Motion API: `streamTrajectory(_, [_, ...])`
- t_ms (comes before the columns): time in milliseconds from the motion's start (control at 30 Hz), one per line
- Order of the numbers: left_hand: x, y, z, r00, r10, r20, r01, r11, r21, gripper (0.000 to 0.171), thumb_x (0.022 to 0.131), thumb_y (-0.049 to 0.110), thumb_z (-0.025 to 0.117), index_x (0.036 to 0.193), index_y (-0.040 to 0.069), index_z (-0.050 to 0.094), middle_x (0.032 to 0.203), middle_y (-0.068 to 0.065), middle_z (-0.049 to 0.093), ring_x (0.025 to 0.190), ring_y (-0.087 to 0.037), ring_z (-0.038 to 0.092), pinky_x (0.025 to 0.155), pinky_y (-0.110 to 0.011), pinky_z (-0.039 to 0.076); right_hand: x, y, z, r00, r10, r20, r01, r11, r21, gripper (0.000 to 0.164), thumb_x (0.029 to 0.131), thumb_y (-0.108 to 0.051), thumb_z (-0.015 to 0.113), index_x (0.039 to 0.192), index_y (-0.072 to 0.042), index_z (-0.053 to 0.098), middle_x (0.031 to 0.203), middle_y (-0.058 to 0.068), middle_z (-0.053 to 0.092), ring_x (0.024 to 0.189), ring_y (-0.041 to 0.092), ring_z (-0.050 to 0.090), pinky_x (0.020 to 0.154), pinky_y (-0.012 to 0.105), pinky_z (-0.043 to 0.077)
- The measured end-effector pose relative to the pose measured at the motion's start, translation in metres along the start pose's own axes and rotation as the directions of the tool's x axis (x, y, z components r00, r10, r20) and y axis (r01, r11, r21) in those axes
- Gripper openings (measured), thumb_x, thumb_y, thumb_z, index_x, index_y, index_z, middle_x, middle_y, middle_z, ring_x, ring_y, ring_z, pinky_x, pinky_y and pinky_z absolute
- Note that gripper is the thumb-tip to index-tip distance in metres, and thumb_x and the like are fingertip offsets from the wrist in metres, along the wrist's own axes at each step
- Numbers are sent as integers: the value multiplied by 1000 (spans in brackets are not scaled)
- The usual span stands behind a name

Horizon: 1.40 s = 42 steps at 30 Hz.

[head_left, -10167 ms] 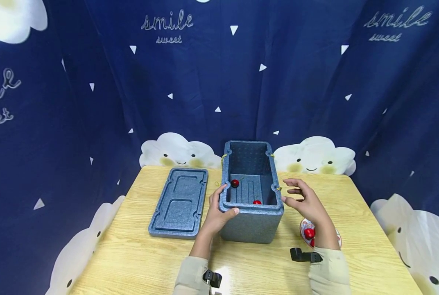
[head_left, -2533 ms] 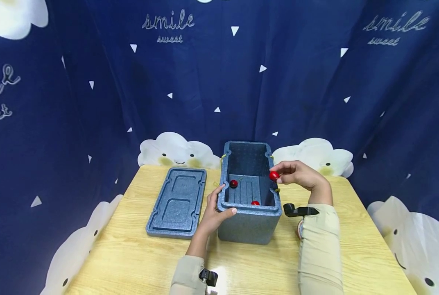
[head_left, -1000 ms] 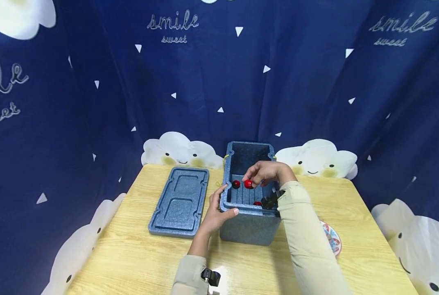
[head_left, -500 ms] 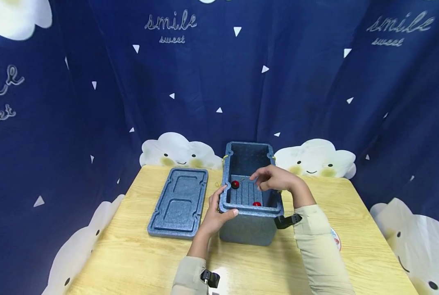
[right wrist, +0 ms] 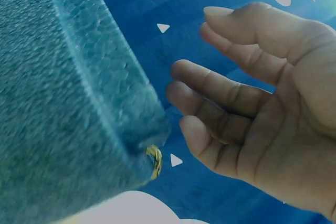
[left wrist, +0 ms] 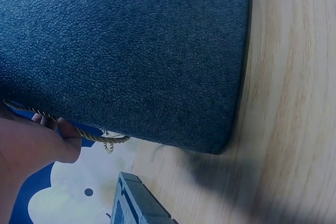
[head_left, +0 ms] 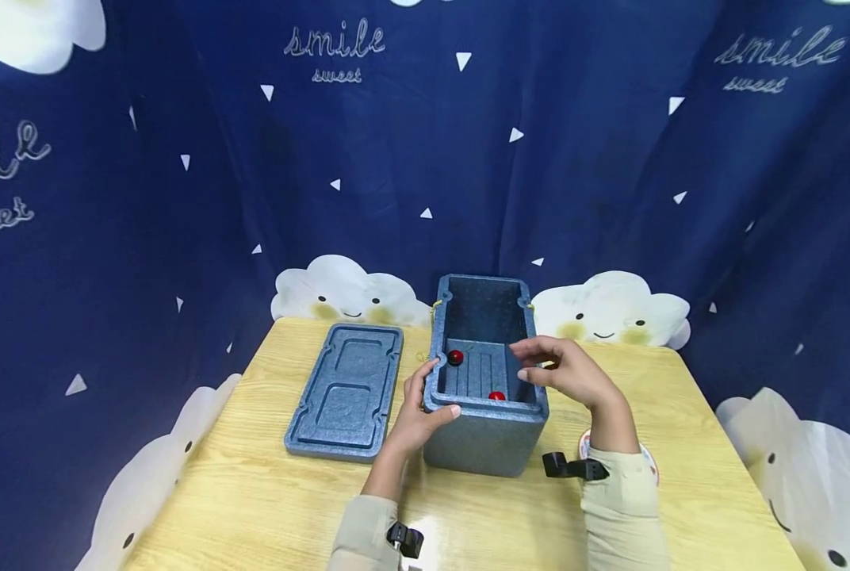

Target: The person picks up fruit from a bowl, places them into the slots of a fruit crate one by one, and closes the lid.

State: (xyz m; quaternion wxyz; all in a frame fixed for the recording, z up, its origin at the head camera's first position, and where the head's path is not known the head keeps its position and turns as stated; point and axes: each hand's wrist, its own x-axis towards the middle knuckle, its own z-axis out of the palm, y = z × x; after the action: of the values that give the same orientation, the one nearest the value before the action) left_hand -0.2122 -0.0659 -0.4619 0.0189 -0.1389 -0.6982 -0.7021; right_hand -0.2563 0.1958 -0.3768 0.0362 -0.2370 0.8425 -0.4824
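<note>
Right hand (head_left: 568, 373) empty, fingers loosely bent by the 3 o'clock rim of the box (head_left: 478, 440). It stands on the bench (head_left: 703, 476), long axis 12-to-6; left hand (head_left: 421, 408) grips its 8 o'clock corner. Plate (head_left: 586, 442), partly hidden: right hand's 5 o'clock.

Head cam bright, even; glare (head_left: 432, 536) at near edge of desk (head_left: 254, 476). Left wrist dimmer, bluish, shadow (left wrist: 231, 182) beside box (left wrist: 131, 51). Right wrist soft, box smeared, probably motion blur.
</note>
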Motion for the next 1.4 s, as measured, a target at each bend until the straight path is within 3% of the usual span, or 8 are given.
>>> streamTrajectory(267, [0, -5, 0, 1000, -5, 5, 5, 1000, -4, 80, 76, 8, 72, 144, 11, 30, 135, -19, 20, 120, -32, 30, 98, -42, 27, -26, 11, 2, 996, -46, -82, 50, 997, 53, 34, 82, -4, 69, 114, 3, 61, 110, 20, 60, 98, 38, 55, 74, 30, 50])
streamTrajectory(467, [1, -7, -1, 1000, -7, -8, 7, 1000, -15, 81, 75, 7, 72, 144, 11, 30, 136, -19, 20, 121, -33, 30, 97, -42, 28, -42, 18, 1, 991, -19, -135, 27, 998, 61, 34, 83, -6, 69, 113, 5, 60, 111, 22, 59, 99, 31, 55, 75, 30, 49])
streamTrajectory(600, [1, -7, 0, 1000, 2, -10, -2, 1000, -23, 80, 75, 5, 72, 143, 9, 30, 136, -21, 19, 121, -34, 30, 98, -41, 28, -53, 27, 2, 986, 6, -168, 8, 996, 85, 32, 82, -3, 69, 113, 4, 59, 110, 19, 58, 97, 23, 56, 73, 31, 51])
streamTrajectory(900, [0, -5, 0, 1000, -2, -10, 2, 1000, -24, 80, 75, 6, 71, 143, 9, 30, 137, -21, 19, 121, -34, 31, 97, -40, 29, -76, 49, 3, 979, 74, -187, -43, 985, 165, 34, 83, -3, 67, 114, 3, 54, 111, 10, 55, 98, 26, 54, 72, 33, 51])
streamTrajectory(1167, [1, -3, 0, 1000, -3, -21, 3, 1000, -22, 79, 75, 4, 71, 143, 9, 31, 136, -21, 20, 121, -33, 31, 98, -40, 29, -98, 68, 2, 979, 46, -199, -4, 978, 207, 30, 85, 2, 63, 114, 4, 54, 108, -3, 57, 95, 18, 58, 72, 27, 50])
streamTrajectory(1400, [1, -3, 2, 1000, 10, -25, -12, 999, -46, 79, 74, 3, 71, 142, 7, 31, 136, -20, 21, 121, -32, 32, 98, -38, 29, -117, 82, -3, 972, 60, -228, -13, 979, 204, 31, 87, 1, 61, 115, 10, 51, 106, -2, 60, 89, 16, 60, 72, 24, 49])
